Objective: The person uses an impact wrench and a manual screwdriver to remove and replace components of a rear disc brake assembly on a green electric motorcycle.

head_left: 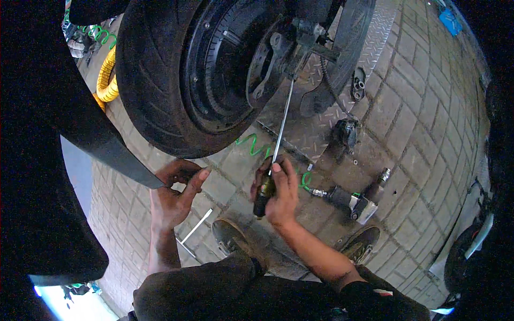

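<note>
The floor (415, 142) was paved in grey rectangular blocks; a metal plate (313, 135) with raised tread lay on it; bright white light (56, 304) showed at lower left.

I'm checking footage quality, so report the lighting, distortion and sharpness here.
Head view, right side: the paving bows toward the rim; head view, lower left: a bright patch is washed out nearly white; head view, upper middle: the tyre is dark, its tread low in contrast; head view, centre: the screwdriver in the right hand reads fairly clear.
</note>
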Action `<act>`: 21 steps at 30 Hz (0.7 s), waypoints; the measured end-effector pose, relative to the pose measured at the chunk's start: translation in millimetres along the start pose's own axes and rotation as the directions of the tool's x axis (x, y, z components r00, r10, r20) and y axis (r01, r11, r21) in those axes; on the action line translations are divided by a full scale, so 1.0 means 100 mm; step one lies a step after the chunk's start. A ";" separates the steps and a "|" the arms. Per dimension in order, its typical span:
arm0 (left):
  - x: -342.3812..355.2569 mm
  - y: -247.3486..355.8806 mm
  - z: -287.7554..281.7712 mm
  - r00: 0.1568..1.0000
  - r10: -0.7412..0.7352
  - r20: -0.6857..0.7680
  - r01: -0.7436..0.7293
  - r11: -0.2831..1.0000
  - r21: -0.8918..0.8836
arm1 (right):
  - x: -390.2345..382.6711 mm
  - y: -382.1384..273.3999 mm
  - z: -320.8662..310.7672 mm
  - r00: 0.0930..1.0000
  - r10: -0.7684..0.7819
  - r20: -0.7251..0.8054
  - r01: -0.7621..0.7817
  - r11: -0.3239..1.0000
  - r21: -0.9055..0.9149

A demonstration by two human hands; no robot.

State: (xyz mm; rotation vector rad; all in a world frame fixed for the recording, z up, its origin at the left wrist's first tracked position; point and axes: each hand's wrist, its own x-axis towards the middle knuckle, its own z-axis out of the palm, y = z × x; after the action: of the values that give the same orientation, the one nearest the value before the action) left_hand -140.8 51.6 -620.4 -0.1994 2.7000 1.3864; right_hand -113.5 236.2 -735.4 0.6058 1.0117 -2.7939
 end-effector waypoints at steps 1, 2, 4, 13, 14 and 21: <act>0.00 0.00 0.00 1.000 0.003 -0.022 -0.004 1.000 -0.012 | 0.00 0.04 0.06 0.999 -0.026 -0.044 0.026 1.000 -0.015; 0.00 0.00 0.01 0.999 0.007 -0.043 -0.008 1.000 -0.024 | 0.01 0.08 0.16 0.992 -0.096 -0.081 0.091 0.994 -0.069; -0.01 -0.01 -0.01 0.996 0.017 -0.084 -0.019 1.000 -0.022 | 0.00 0.00 0.40 0.998 0.018 -0.068 -0.010 0.993 0.114; -0.01 -0.04 -0.02 0.996 0.034 -0.088 -0.035 0.999 -0.015 | 0.16 0.01 0.43 0.931 0.129 0.342 -0.284 0.845 0.453; 0.00 -0.08 -0.01 0.995 0.041 -0.093 -0.043 0.999 -0.024 | 0.17 0.02 0.41 0.923 0.120 0.365 -0.287 0.847 0.448; 0.05 -0.28 -0.07 0.972 0.001 -0.233 -0.009 0.999 -0.031 | 0.20 0.11 0.52 0.978 0.100 0.182 -0.150 0.946 0.287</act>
State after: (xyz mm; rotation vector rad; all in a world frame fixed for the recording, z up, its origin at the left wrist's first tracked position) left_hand -141.1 29.7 -639.4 -0.3815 2.8658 1.4956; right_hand -146.0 195.3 -713.6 0.4386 0.5031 -2.8450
